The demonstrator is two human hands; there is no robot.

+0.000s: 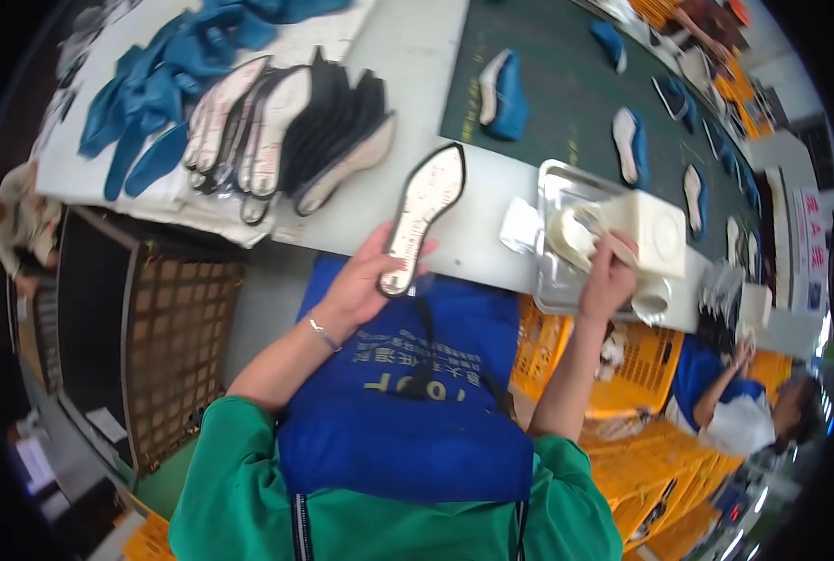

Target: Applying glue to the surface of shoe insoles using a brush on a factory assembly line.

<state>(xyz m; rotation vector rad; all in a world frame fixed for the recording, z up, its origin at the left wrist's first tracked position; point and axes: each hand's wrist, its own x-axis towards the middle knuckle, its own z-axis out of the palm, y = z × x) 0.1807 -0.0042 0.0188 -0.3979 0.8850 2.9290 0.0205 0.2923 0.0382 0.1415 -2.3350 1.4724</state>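
My left hand [356, 285] is closed around the heel end of a pale shoe insole [433, 192] with a black edge and reddish print, its pointed toe tilted up and away from me. Over a metal tray [551, 179] at the right, my right hand [608, 283] is closed, its fingertips at the mouth of a cream-coloured pot [568, 236]. What those fingers hold is too blurred to make out. A cream block-shaped container [662, 229] stands beside the pot, and a small white cup [652, 299] sits at the tray's near right.
Stacked black-edged insoles [337, 131] lie at the table's left, with blue shoe uppers [169, 79] behind. A dark green conveyor belt [566, 103] carries blue shoe pieces [506, 103]. Orange crates [655, 365] stand below right; a co-worker [735, 411] sits near them. A brown rack [183, 346] stands left.
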